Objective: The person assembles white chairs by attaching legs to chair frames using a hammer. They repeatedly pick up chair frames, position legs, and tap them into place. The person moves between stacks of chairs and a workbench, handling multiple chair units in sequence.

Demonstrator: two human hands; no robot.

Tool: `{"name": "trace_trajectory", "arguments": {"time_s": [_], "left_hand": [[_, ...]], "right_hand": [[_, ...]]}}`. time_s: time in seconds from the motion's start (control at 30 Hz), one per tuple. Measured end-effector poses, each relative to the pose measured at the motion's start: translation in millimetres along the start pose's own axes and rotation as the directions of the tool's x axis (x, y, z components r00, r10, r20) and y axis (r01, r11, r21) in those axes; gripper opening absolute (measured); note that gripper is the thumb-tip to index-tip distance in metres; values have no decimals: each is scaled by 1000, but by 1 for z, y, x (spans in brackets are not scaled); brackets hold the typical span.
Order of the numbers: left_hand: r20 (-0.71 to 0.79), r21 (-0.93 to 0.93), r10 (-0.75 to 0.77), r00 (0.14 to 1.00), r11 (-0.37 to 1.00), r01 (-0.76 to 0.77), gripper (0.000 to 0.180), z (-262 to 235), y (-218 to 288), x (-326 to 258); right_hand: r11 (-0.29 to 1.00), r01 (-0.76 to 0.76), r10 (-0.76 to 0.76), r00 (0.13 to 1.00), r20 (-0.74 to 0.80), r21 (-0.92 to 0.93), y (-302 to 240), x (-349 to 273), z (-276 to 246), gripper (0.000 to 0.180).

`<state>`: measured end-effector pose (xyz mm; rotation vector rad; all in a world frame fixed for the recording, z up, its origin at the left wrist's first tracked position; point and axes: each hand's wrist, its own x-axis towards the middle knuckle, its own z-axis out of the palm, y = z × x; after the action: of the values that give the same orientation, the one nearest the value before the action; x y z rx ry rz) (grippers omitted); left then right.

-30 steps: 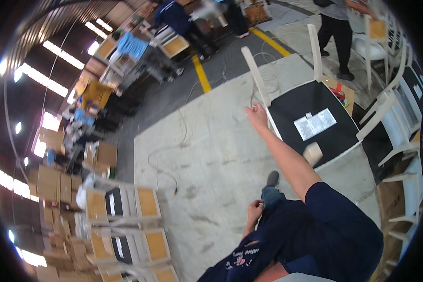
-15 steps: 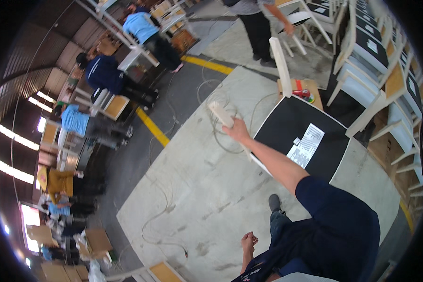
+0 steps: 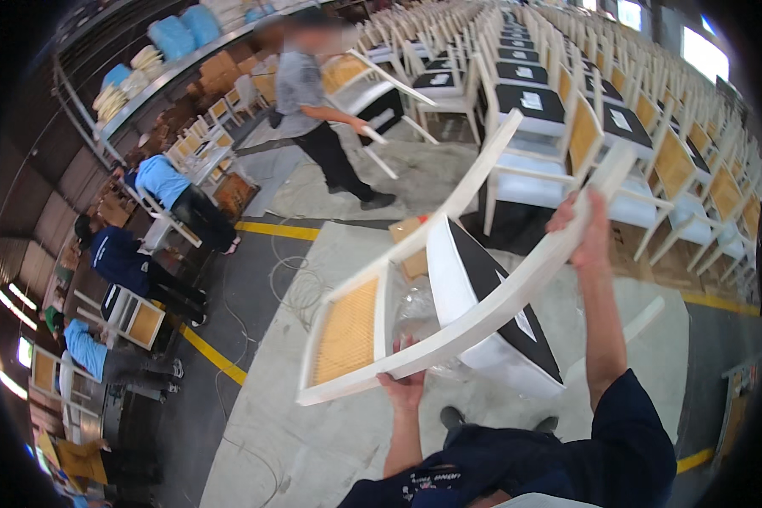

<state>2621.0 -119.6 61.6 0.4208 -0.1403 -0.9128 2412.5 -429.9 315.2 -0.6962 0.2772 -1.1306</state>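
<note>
A pale wooden chair is lifted off the floor and tilted in front of me. Its back frame holds a tan woven panel, at the left. The white-sided seat with a black underside faces right, its white label partly hidden behind a long rail. My left hand grips the frame from below, where the back meets that rail. Farther up to the right, my right hand is wrapped around the rail's raised end.
Rows of similar chairs fill the far right. A person in a grey shirt carries another chair ahead of me. Several people work along the left. A loose cable coil lies on the pale floor sheet, near a cardboard box.
The chair has been raised and turned, so its woven back now shows. My left hand has come up onto the frame; my right hand has shifted right along it. My view has swung rightward.
</note>
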Motion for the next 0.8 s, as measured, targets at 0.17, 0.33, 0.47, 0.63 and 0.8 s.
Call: {"name": "trace_trajectory", "arguments": {"time_s": [0.17,0.33,0.47,0.63,0.8], "left_hand": [[518,76,85,851,987,-145,84,176,-61,-55],[797,-47,252,549,932,-360,82,356,-185,-111],[724,-300,557,406,785,-541,86,443,-282,-175],[653,-442,652,385,741,-505,84,497,-387,-231],[425,-519,765,484,644,-562,75,571,-528,-267]], "right_hand": [[983,183,-182,983,-29,21,-201,-54,-71,41],[972,230,-231,973,23,48,-386,-95,-186,40],[929,261,-318,925,-206,-261,-466,-163,-217,46],[722,-72,-91,976,-198,-688,-497,-253,-272,56],[-359,-175,97,970,-223,-917,-611,-402,-361,53]]}}
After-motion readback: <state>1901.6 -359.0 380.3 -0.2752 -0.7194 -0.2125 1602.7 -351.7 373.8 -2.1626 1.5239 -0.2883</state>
